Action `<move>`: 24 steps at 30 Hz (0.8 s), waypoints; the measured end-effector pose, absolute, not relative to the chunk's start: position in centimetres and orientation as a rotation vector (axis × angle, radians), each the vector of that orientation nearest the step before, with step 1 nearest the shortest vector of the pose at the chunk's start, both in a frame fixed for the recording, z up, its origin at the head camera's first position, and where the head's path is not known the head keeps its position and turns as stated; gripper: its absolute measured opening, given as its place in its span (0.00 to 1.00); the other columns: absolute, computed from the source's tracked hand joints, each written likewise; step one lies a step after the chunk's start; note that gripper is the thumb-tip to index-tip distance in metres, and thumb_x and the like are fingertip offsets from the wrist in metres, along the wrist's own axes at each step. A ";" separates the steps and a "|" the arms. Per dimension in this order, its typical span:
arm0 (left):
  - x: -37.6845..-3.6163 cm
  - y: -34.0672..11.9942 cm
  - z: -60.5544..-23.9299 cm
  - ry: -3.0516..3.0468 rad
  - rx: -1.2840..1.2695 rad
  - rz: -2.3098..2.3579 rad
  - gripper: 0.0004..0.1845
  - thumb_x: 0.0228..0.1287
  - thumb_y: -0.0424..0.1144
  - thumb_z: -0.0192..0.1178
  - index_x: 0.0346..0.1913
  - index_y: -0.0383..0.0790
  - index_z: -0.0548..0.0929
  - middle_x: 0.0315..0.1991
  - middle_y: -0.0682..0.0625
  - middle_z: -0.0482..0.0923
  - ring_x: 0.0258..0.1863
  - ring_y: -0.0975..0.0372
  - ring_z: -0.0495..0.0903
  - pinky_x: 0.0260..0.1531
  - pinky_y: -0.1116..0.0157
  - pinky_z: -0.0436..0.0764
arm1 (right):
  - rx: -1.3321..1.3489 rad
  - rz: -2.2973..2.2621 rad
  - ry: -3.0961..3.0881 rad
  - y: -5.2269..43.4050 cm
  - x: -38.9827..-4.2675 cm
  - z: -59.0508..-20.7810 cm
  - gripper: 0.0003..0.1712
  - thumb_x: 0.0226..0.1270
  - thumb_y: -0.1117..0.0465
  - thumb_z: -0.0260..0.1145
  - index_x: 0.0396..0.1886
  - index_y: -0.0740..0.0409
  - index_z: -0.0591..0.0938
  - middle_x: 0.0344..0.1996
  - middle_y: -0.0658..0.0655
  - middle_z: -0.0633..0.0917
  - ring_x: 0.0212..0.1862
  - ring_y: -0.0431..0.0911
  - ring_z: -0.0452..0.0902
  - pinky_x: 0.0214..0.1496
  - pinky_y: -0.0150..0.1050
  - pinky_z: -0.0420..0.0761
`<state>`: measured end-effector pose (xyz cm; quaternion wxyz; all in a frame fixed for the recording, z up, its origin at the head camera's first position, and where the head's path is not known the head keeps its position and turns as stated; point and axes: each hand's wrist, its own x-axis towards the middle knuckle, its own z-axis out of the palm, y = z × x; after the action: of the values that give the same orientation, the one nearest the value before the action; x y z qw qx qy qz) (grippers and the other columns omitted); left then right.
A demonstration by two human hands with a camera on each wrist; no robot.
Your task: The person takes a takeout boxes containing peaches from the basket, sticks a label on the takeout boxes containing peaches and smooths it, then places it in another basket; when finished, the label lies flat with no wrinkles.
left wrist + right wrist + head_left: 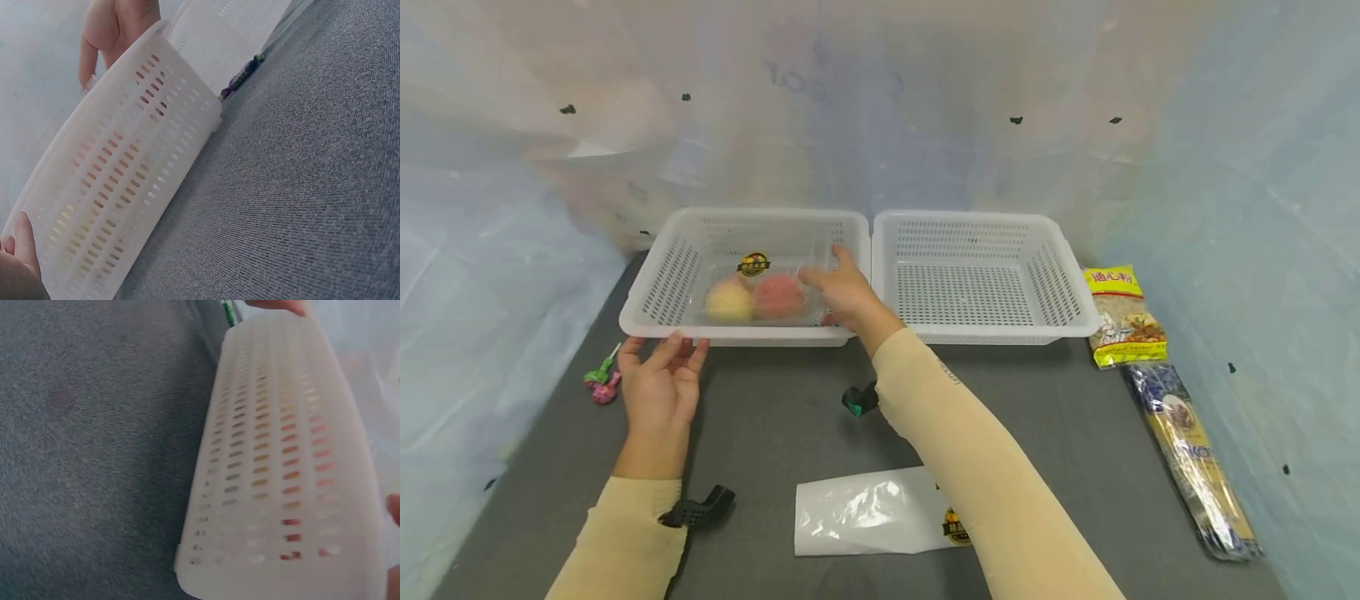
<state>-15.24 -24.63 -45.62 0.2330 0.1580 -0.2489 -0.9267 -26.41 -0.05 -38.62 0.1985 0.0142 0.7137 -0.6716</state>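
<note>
A white slotted basket (655, 308) stands at the back left of the grey table. Inside it lies a clear bag (760, 292) with a yellow fruit and a red fruit under a round sticker. My right hand (838, 287) reaches over the front rim into this basket. Its fingers are stretched toward the bag and touch it, thumb raised. My left hand (658, 383) lies flat on the table with straight fingertips against the basket's front rim. In the left wrist view the basket wall (125, 187) fills the frame, with the right hand (115, 31) above it.
A second white basket (977, 333) stands to the right of the first. Beside it lie a yellow food packet (1123, 317) and a long noodle packet (1195, 458). Lollipops (602, 383) lie at the left. A flat white bag (872, 521) lies near me.
</note>
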 end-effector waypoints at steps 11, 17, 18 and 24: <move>-15.4 -24.3 -45.4 -0.717 0.434 -2.545 0.33 0.71 0.13 0.62 0.68 0.44 0.63 0.47 0.37 0.74 0.36 0.53 0.80 0.41 0.55 0.91 | -0.141 -1.790 1.953 -0.5 -26.7 -39.3 0.52 0.83 0.55 0.68 0.92 0.47 0.47 0.87 0.60 0.54 0.77 0.63 0.67 0.62 0.53 0.84; -15.5 -24.4 -45.3 -0.731 0.449 -2.550 0.34 0.71 0.14 0.63 0.69 0.44 0.63 0.46 0.38 0.74 0.37 0.53 0.81 0.42 0.55 0.91 | -0.225 -1.753 2.208 -0.5 -26.1 -39.8 0.48 0.82 0.51 0.69 0.91 0.49 0.55 0.85 0.61 0.60 0.80 0.58 0.63 0.72 0.55 0.75; -15.4 -24.4 -45.3 -0.735 0.452 -2.550 0.34 0.71 0.14 0.63 0.69 0.44 0.63 0.47 0.38 0.74 0.37 0.53 0.80 0.42 0.55 0.91 | -0.241 -1.754 2.263 -0.5 -26.0 -39.9 0.46 0.82 0.51 0.69 0.90 0.50 0.57 0.84 0.62 0.62 0.79 0.57 0.65 0.73 0.55 0.74; -15.0 -24.7 -45.5 -0.733 0.484 -2.538 0.35 0.71 0.14 0.64 0.70 0.45 0.63 0.49 0.38 0.74 0.39 0.53 0.79 0.44 0.54 0.90 | -0.393 -1.809 2.344 0.1 -24.7 -40.0 0.40 0.84 0.54 0.67 0.87 0.53 0.63 0.79 0.63 0.70 0.69 0.54 0.77 0.64 0.51 0.81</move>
<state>-15.04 -24.72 -45.53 0.2259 0.1754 -0.2660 -0.9206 -24.66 0.12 -39.99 0.0771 -0.1312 0.7825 -0.6038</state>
